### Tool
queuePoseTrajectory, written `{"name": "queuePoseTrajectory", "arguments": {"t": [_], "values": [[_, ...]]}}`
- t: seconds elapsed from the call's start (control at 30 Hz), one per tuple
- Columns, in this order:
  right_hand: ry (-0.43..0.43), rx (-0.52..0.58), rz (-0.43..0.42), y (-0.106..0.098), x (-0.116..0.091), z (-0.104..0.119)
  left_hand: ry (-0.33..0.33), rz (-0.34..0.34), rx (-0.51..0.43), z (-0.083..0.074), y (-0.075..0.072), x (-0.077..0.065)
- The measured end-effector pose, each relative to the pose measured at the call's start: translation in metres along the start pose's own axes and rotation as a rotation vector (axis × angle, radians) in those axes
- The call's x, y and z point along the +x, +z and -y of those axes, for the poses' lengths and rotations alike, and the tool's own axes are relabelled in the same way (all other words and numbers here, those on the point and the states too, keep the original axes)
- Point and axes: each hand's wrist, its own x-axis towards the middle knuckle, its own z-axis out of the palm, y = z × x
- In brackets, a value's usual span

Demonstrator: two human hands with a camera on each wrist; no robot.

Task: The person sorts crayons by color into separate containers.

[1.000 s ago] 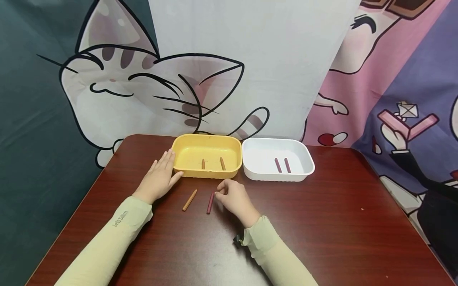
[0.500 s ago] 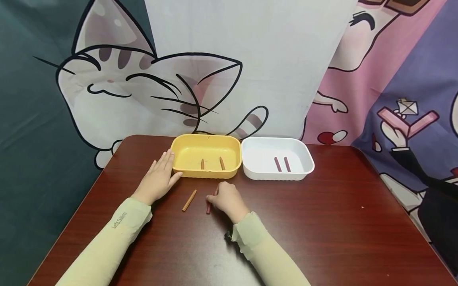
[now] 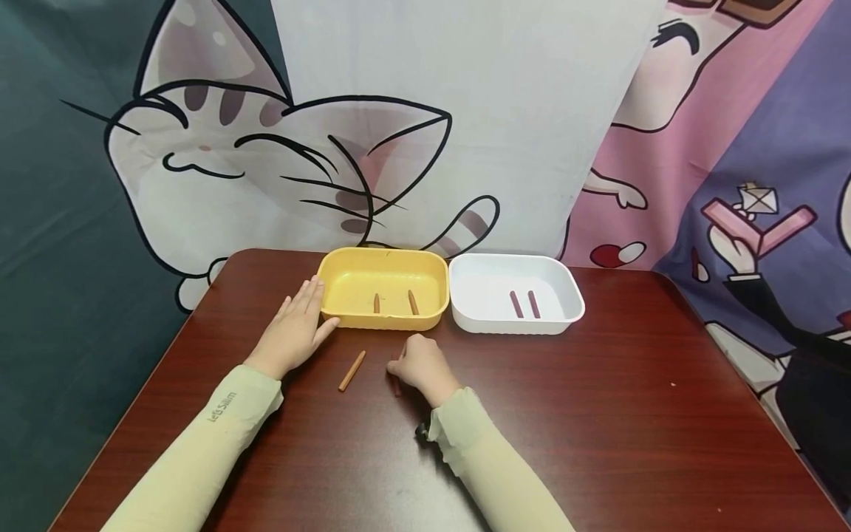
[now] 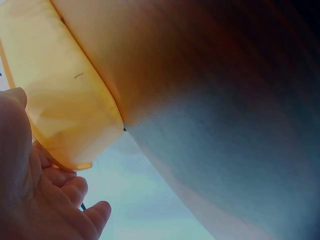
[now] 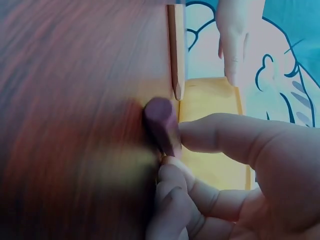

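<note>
My right hand (image 3: 423,367) pinches a dark red crayon (image 5: 161,117) between thumb and fingers, low over the table in front of the trays. The hand covers much of that crayon in the head view; its flat angular end faces the right wrist camera. My left hand (image 3: 288,332) rests with straight fingers against the left side of the yellow tray (image 3: 383,323), thumb at its front corner. An orange-brown crayon (image 3: 351,371) lies on the table between the two hands. Inside the yellow tray are two more orange-brown crayons (image 3: 413,302).
A white tray (image 3: 518,326) stands right beside the yellow one and holds two dark red crayons (image 3: 534,304). Both are near the back edge of the brown table (image 3: 631,414). Behind hangs a printed cloth (image 3: 532,111) with cartoon animals.
My right hand has come down leftward onto the dark red crayon and taken hold of it. The crayon has since shifted slightly right. My left hand stays at the yellow tray.
</note>
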Motion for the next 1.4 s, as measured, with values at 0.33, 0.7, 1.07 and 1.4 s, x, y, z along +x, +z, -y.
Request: {"name": "queuePoseTrajectory", "arguments": {"t": [0.33, 0.7, 1.07, 1.4], "values": [[0.003, 0.272, 0.084, -0.011, -0.005, -0.012, -0.003, -0.003, 0.005, 0.0, 0.002, 0.001], [0.008, 0.708, 0.189, -0.025, -0.001, -0.017, -0.01, 0.002, -0.002, -0.001, 0.002, 0.001], [-0.07, 1.01, 0.27, -0.046, 0.001, -0.023, -0.004, -0.005, -0.005, -0.003, -0.001, 0.0], [-0.121, 1.11, 0.152, -0.059, 0.0, -0.029, 0.004, -0.014, 0.001, -0.003, -0.001, 0.001]]}}
